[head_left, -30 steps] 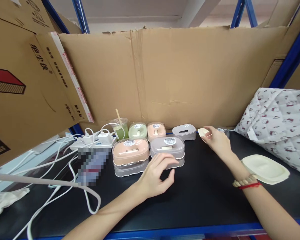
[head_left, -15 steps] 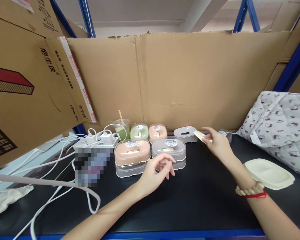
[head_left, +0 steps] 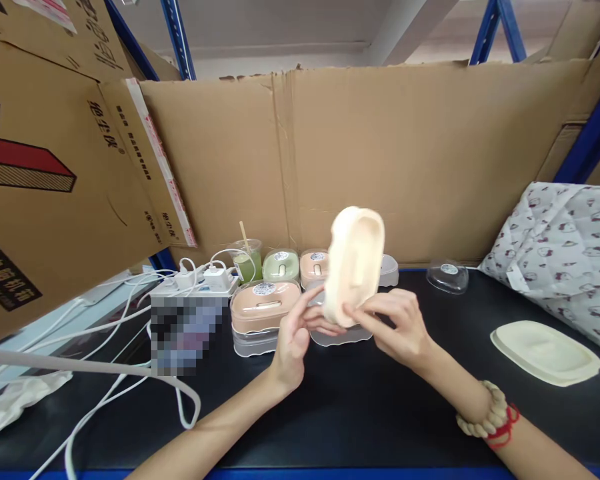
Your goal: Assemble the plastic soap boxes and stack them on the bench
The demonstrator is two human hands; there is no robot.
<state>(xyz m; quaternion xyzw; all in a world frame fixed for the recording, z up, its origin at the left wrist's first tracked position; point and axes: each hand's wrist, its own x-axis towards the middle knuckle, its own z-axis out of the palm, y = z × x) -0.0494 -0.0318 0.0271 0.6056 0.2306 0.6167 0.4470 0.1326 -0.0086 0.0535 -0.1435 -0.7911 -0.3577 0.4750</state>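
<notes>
A cream oval plastic tray (head_left: 359,257) with a raised rim and a hollow face is held up on end, slightly blurred. My right hand (head_left: 403,328) pinches its lower right edge between thumb and fingers. At its lower left side, my left hand (head_left: 296,337) supports it with fingers bent beneath and against the edge. Behind it stand lidded boxes: an orange one (head_left: 247,315) on a grey layer, a small green one (head_left: 280,272), a small orange one (head_left: 310,272) and a grey piece (head_left: 390,272), partly covered. A larger grey box is mostly hidden by the tray.
On the right lie a flat cream oval piece (head_left: 547,355) and a clear lid (head_left: 448,279) beside a patterned quilted bag (head_left: 560,253). At the left are a power strip (head_left: 220,283), white cables, a green drink cup (head_left: 247,260) and a large cardboard box (head_left: 80,200).
My right hand has brought the cream tray from the back right to the middle and turned it upright. My left hand has risen and now touches it. The clear lid shows fully.
</notes>
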